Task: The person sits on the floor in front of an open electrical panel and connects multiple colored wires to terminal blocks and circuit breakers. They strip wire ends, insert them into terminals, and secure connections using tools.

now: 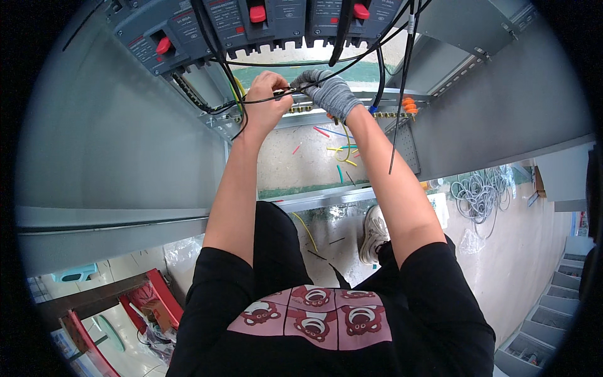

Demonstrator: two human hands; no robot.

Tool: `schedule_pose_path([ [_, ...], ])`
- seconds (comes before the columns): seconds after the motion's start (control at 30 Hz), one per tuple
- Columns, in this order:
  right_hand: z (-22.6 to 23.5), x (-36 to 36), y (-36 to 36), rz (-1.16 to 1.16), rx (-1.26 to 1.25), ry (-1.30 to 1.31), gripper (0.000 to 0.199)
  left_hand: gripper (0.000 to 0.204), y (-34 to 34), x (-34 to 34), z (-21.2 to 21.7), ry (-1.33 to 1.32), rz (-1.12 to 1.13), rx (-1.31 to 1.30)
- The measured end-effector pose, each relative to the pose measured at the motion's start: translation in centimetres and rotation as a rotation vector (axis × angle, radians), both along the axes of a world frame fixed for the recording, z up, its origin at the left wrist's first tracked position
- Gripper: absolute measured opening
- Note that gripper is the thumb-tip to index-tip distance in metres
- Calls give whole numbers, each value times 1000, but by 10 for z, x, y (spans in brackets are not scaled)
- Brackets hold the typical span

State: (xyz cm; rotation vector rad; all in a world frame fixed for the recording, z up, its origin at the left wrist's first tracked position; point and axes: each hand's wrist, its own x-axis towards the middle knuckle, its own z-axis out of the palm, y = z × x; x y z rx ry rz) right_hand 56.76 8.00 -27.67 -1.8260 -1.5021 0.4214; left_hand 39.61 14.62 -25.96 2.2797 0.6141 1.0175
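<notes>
Both my arms reach into an open grey metal cabinet, below a row of dark circuit breakers (264, 25) with red toggles. My bare left hand (269, 100) pinches a thin black wire (352, 63) in front of a brass terminal strip (392, 115). Close against it, my right hand (328, 93), in a grey knit glove, is closed on the same wire. The fingertips of the two hands nearly meet, and they cover whatever small part lies between them. A yellow-green wire (239, 88) runs down just left of my left hand.
More black cables (405, 69) hang at the right, near orange insulators (409, 105). Coloured sleeve offcuts (340, 173) lie on the floor inside the cabinet frame (314, 200). Outside are a coil of grey cable (480, 195), grey bins (534, 345) and a red metal frame (160, 295).
</notes>
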Motion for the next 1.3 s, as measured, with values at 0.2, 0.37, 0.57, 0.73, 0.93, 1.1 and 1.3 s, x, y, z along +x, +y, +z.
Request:
schedule_pose_path([
  [0.2,4,-7,-4,29,-1,-6,37,15,-1,-2,1,-34,-5,-39],
  [0.37,-2,-4,-2,11,7,5,40,15,-3,-1,2,-36,-39,15],
  [0.57,7,-10,-6,38,43,18,27,14,-3,-7,-1,-21,-61,81],
  [0.73,1,-1,-7,21,171,79,19,12,-5,-2,2,-24,-42,111],
  [0.93,14,-16,-15,-57,173,10,17,12,-7,-6,3,-3,21,170],
  [1.1,18,-17,-22,-66,188,-28,18,11,-9,-4,1,-7,36,77],
  [1.3,19,-16,-27,48,218,94,22,11,-12,4,-3,-57,-6,97],
])
